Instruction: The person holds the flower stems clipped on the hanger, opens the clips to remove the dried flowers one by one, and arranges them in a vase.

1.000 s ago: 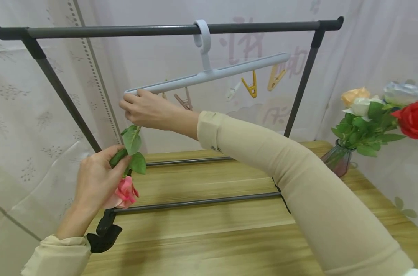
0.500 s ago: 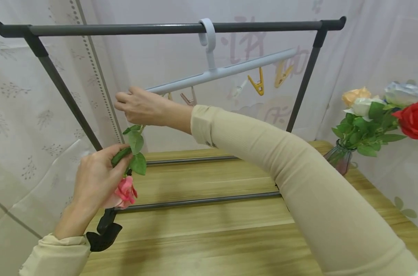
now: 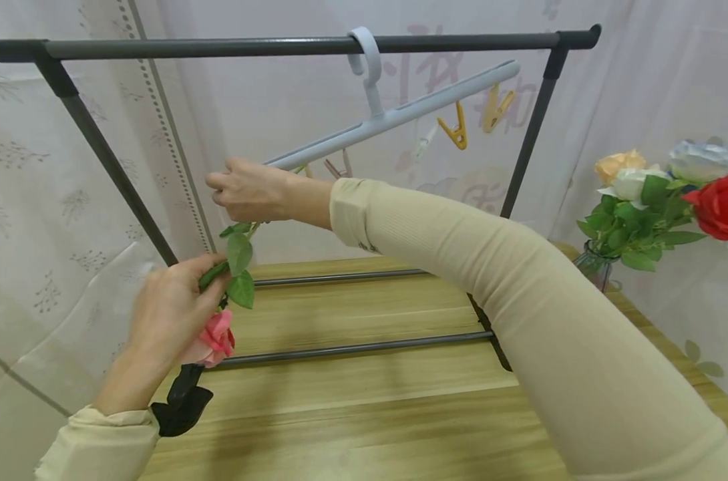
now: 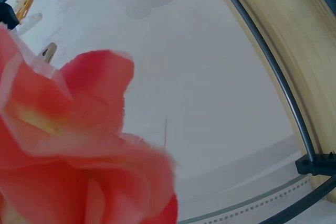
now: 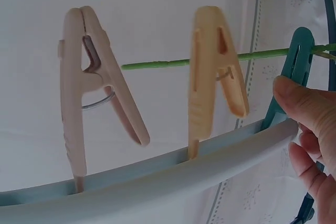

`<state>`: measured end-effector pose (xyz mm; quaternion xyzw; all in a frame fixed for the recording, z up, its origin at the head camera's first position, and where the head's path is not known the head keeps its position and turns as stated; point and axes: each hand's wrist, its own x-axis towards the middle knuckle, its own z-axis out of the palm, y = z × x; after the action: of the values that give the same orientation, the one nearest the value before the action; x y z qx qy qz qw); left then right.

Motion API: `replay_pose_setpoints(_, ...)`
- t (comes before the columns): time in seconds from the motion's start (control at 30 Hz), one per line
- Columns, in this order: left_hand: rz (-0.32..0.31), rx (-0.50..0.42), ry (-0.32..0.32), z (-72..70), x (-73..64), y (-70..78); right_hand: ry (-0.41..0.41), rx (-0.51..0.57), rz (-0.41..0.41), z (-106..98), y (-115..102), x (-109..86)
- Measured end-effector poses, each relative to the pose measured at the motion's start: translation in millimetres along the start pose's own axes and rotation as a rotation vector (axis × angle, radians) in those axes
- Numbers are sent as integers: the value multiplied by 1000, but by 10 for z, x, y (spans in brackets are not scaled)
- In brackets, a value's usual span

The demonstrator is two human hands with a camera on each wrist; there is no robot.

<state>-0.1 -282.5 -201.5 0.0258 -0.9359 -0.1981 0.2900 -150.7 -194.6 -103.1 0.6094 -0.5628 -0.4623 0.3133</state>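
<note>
My left hand (image 3: 171, 307) pinches the stem of a pink rose (image 3: 218, 337), whose bloom hangs down and fills much of the left wrist view. Green leaves (image 3: 240, 257) show just past the fingers. At the low left end of the white hanger (image 3: 388, 120), my right hand (image 3: 252, 192) pinches a teal clothespin (image 5: 298, 59) with thumb and fingers. The rose's thin green stem (image 5: 157, 64) runs across the teal clothespin and behind a yellow-orange clothespin (image 5: 205, 72). A pale pink clothespin (image 5: 86, 87) is farther along the hanger. The right fingertips are partly hidden in the head view.
The hanger's hook sits over the dark rack bar (image 3: 220, 47). Toward the raised right end hang yellow clothespins (image 3: 455, 129) and a whitish one (image 3: 425, 141). Artificial roses (image 3: 631, 184) in a glass vase (image 3: 594, 266) stand right on the wooden table (image 3: 370, 414).
The hanger has shifted slightly right and tilts more, its right end higher. My right hand now covers its left end. The left hand keeps the rose almost still.
</note>
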Motion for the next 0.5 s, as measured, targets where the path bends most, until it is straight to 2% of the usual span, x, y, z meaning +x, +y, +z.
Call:
replay_pose_setpoints(0.23, -18, 17, -40, 15, 29, 5, 22, -11, -39, 12, 2, -28)
replay_pose_setpoints(0.5, -5, 24, -108, 54, -2, -47, 40, -1, -32, -9, 1, -35)
